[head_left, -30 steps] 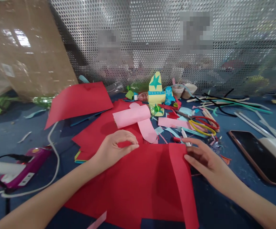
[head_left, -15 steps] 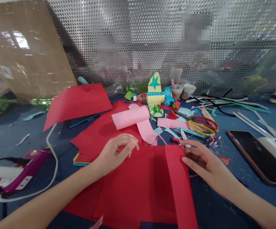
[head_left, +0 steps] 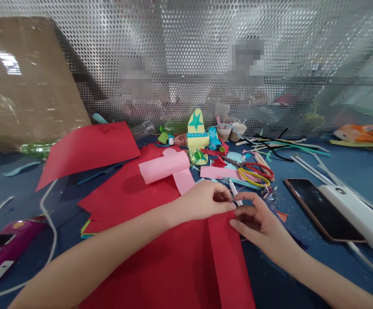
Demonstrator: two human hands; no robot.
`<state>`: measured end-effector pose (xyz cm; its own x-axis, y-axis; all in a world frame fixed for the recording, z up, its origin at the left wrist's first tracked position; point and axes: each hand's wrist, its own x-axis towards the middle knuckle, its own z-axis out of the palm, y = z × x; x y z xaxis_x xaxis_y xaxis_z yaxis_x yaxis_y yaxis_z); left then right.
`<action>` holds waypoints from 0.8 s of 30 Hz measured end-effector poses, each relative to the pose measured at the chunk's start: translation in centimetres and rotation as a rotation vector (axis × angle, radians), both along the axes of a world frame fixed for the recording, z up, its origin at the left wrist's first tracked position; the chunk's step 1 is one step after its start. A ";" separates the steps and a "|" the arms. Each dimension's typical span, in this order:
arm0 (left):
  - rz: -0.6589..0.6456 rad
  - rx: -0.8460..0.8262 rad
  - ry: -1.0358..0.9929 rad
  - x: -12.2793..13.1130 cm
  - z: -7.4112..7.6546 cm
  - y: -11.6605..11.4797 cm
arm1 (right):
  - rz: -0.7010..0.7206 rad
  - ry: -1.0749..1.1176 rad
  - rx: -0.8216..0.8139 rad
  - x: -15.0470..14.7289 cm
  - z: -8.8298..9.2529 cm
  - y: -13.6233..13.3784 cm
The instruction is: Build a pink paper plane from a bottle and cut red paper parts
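- Pinching loosely: fingers of the right hand point(head_left: 262, 225), at the folded edge of the red sheet point(head_left: 228, 262) on the counter point(head_left: 363, 167).
- Left hand point(head_left: 204, 201): fingers nearly closed, grip unclear; unequal pull could skew the fold.

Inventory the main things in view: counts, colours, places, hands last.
folded sheet: 1, red, front centre
loose sheets: several, mostly red, left of centre
paper roll: 1, pink, centre
paper-wrapped bottle: 1, yellow and blue, behind roll
scissors: 1, red and yellow handles, right of centre
paper scraps: many, mixed colours, around scissors
cups: 2, pale, back
phone: 1, black screen, right
boxy device: 1, white, beside phone
power strip: 1, purple, left edge
cardboard: 1, brown, back left
perforated panel: 1, silver, back
table: 1, blue, beneath
left hand: 1, bare, fold's far end
right hand: 1, bare, fold's right side
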<state>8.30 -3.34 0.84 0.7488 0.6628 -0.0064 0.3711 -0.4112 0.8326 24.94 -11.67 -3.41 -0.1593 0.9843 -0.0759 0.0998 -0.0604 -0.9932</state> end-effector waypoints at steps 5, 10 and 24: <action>0.056 -0.266 -0.149 -0.4 -0.7 0.7 | -0.025 -0.036 -0.063 0.0 0.3 0.6; 0.045 -0.354 -0.235 -0.6 -1.3 0.9 | -0.031 -0.108 -0.015 0.0 0.3 0.5; 0.020 -0.363 -0.248 -0.5 -1.3 0.8 | -0.048 -0.119 -0.011 -0.1 1.1 0.3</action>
